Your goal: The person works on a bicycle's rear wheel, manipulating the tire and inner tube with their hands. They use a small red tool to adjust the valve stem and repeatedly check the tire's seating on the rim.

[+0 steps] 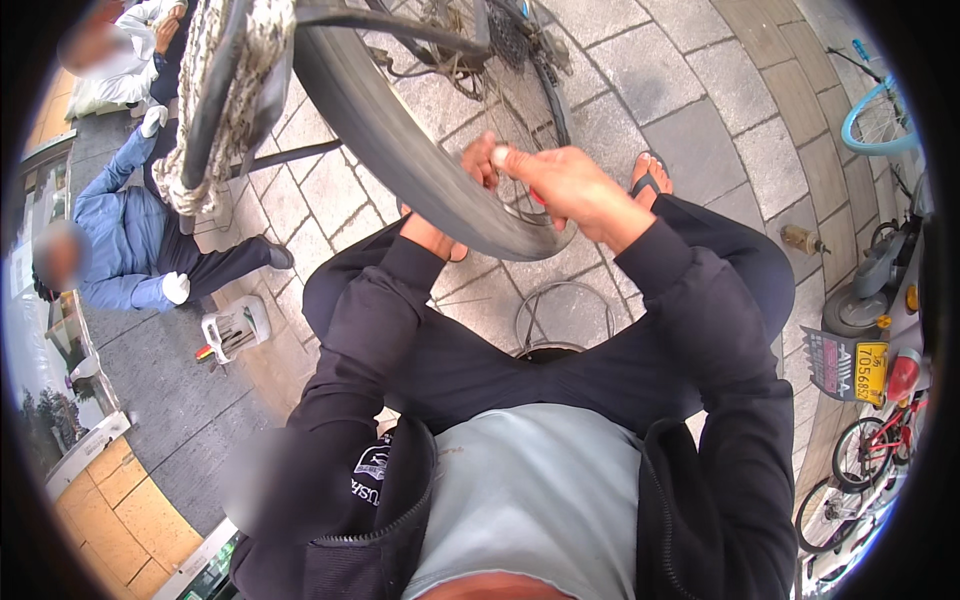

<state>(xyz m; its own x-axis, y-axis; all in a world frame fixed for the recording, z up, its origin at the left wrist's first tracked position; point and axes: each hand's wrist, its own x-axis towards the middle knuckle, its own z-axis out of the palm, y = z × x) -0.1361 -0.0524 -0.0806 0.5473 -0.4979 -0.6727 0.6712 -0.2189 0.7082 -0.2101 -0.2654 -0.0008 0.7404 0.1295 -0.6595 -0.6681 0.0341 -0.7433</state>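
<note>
A worn black bicycle tyre (pixel 375 125) on its wheel slants down in front of me, its lower end between my knees. My left hand (pixel 479 162) reaches behind the tyre, and its curled fingers show on the spoke side; what they hold, if anything, is hidden. Close to them, my right hand (pixel 575 185) is closed at the inner side of the rim. A small red thing (pixel 537 197) shows at its fingers, too covered to name. The sprockets (pixel 508 40) and rear axle parts lie farther up, and a rope-wrapped frame part (pixel 210 140) stands at the left.
A loop of cable (pixel 565 310) lies on the paving between my legs. At left are a white caddy with tools (pixel 237 328) and a person in blue (pixel 125 235). Right of me are a small bottle (pixel 800 239), a parked scooter (pixel 860 310) and bicycles (pixel 865 450).
</note>
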